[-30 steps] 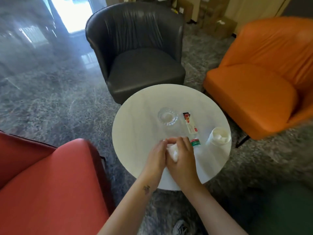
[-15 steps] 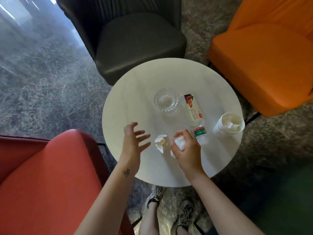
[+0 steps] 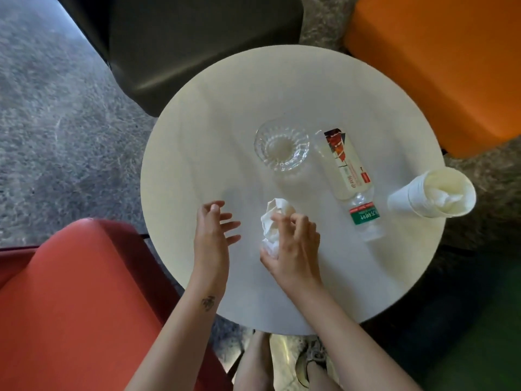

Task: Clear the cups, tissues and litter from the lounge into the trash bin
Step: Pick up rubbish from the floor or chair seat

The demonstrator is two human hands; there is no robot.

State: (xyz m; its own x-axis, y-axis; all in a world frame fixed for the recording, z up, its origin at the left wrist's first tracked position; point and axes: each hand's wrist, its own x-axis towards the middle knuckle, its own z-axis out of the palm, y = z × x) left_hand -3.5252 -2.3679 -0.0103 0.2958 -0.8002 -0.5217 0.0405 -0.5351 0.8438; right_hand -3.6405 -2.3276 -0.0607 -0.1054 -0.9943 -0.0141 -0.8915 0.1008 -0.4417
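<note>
The crumpled white tissue (image 3: 271,224) lies on the round, pale worktop (image 3: 225,122), on the near side of the glass dish (image 3: 282,145). The right hand (image 3: 294,249) has its grip clamped on it: fingers curled over the top of the wad, thumb against its near end. Whether the wad is one piece or two bunched together cannot be told. The left hand (image 3: 211,238) hovers near-left of the dish, just beside the tissue but apart from it, its grip apart with fingers spread and holding nothing. The dish itself, clear and ribbed, stands near the middle of the worktop. Just right of the dish a clear plastic bottle (image 3: 348,170) lies on its side, its red-and-white label level with the dish and its green band toward the near edge. Further right of the dish, at the worktop's rim, a white paper cup (image 3: 406,197) holds a wad of white tissue in its mouth. The surface is smooth and off-white. Three seats ring it — a black armchair (image 3: 197,46) beyond the dish, an orange armchair (image 3: 437,66) to its far right, a red armchair (image 3: 70,306) to its near left. Grey mottled floor (image 3: 56,108) spreads left of the dish, and a shoe (image 3: 310,359) shows below the worktop's near edge.
</note>
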